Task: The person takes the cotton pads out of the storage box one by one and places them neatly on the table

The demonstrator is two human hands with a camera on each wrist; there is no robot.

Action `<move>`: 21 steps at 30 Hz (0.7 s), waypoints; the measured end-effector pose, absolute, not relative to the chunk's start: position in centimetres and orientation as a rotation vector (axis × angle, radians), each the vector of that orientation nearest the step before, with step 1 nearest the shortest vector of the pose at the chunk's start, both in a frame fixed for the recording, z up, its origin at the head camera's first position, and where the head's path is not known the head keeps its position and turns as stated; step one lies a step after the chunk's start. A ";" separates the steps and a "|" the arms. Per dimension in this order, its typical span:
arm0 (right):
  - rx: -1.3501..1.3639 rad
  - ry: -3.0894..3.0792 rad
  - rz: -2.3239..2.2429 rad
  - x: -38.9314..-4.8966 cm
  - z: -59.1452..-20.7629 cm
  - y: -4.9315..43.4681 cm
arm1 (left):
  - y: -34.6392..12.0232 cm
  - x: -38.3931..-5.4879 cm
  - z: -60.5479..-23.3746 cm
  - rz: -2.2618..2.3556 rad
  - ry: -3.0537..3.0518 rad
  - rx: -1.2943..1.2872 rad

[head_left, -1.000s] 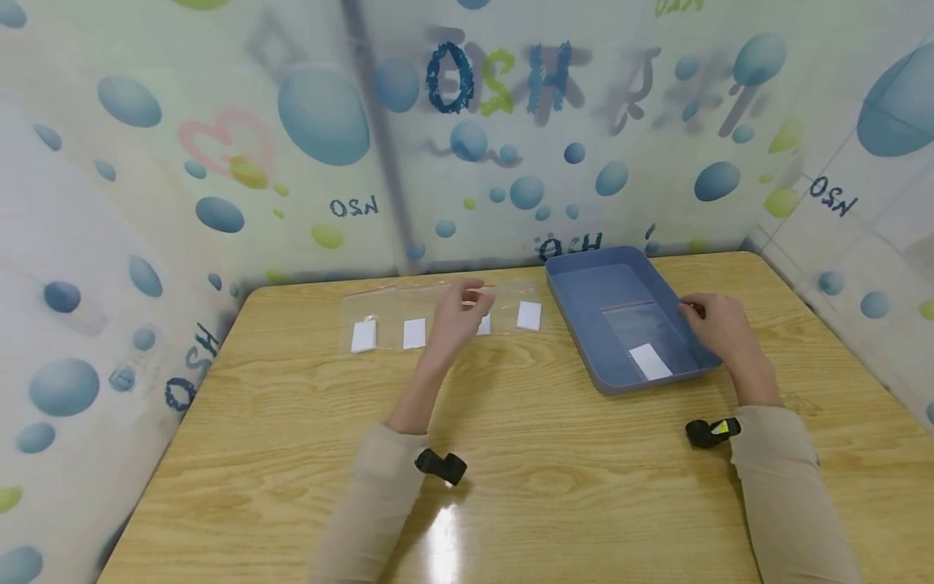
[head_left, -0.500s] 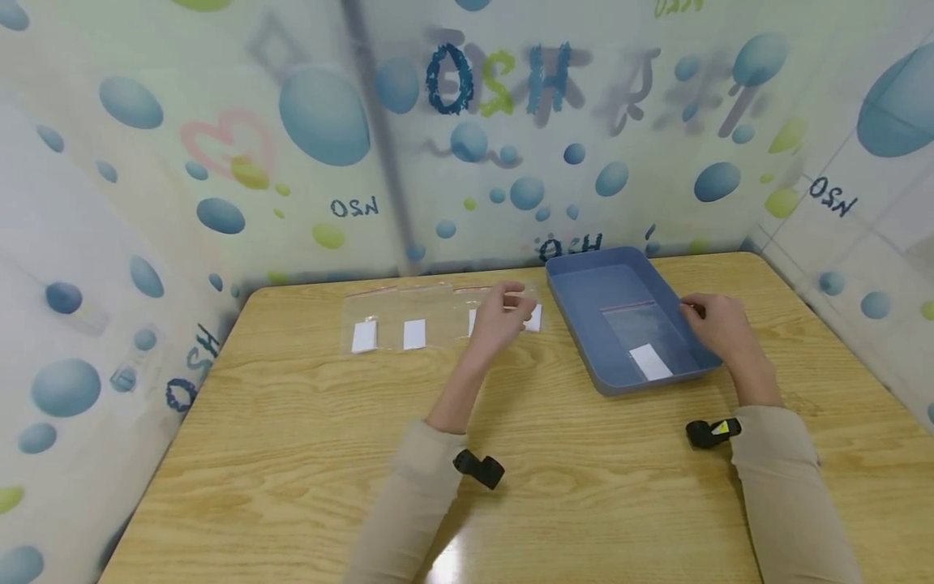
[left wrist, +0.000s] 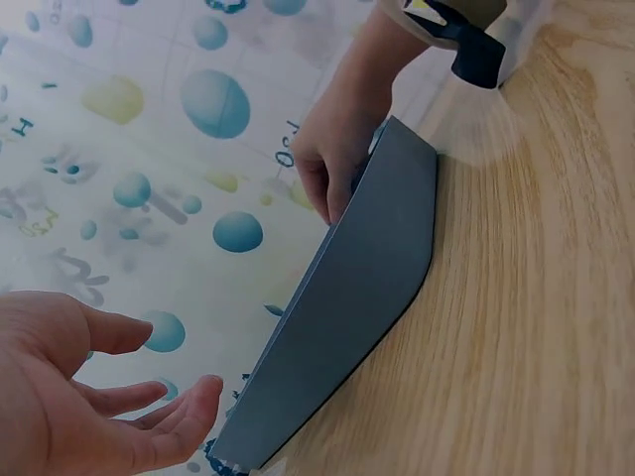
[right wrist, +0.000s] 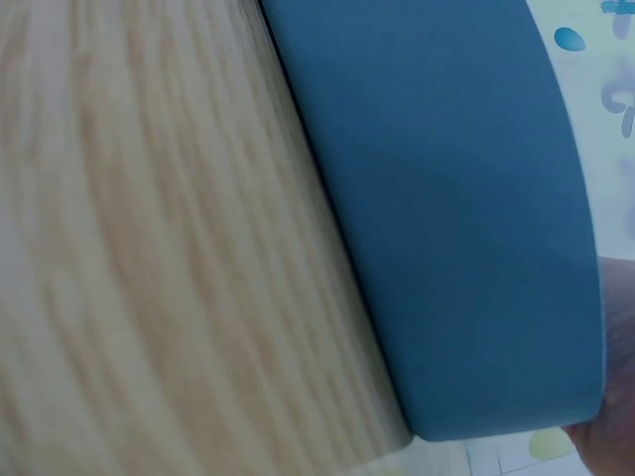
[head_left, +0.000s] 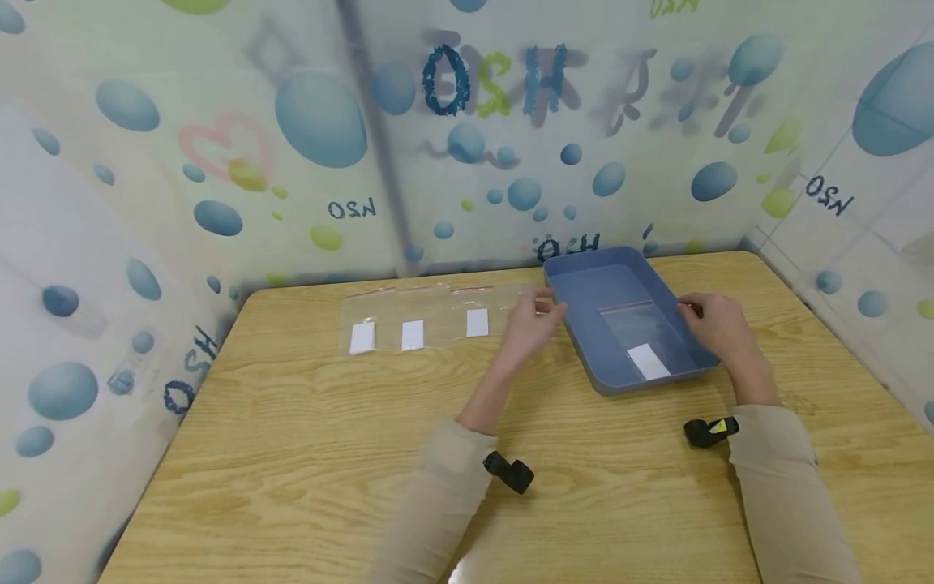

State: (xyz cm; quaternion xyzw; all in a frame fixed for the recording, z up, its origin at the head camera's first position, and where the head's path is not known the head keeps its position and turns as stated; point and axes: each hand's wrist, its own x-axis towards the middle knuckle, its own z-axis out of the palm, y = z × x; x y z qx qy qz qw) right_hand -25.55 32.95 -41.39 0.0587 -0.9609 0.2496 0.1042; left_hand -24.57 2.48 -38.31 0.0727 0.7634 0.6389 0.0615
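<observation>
My right hand (head_left: 718,328) grips the right rim of a blue-grey tray (head_left: 598,284). Inside the tray lies a clear zip bag (head_left: 631,324) with a white card (head_left: 648,362) in it. By the tray's left wall hovers my left hand (head_left: 529,331), its fingers loosely bent. In the left wrist view that left hand (left wrist: 89,397) holds nothing and is apart from the tray (left wrist: 347,258). A row of overlapping clear zip bags (head_left: 445,300) lies left of it, with white cards (head_left: 413,335) inside. The row's right end is hidden behind the left hand.
Everything stands on a wood-grain table (head_left: 292,454). A patterned wall covering (head_left: 467,195) rises right behind the table's back edge, close to the tray and bags. Side walls (head_left: 66,324) flank the table. Each wrist wears a small black camera (head_left: 511,473).
My left hand has moved right, over the row of bags to the tray's left side, uncovering the third card and covering the rightmost one. The right hand and tray have stayed put.
</observation>
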 end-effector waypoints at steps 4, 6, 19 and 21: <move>0.179 -2.827 0.736 -25.6 -41.3 32.9 | 3.4 -24.2 -38.4 1.927 2.274 0.234; 0.182 -2.821 0.736 -25.5 -41.3 32.8 | 3.9 -24.1 -38.5 1.912 2.269 0.237; 0.203 -2.804 0.738 -25.4 -41.3 32.9 | 6.6 -23.6 -38.8 1.831 2.342 0.213; 0.203 -2.804 0.738 -25.4 -41.3 32.8 | 7.1 -23.4 -38.7 1.830 2.338 0.193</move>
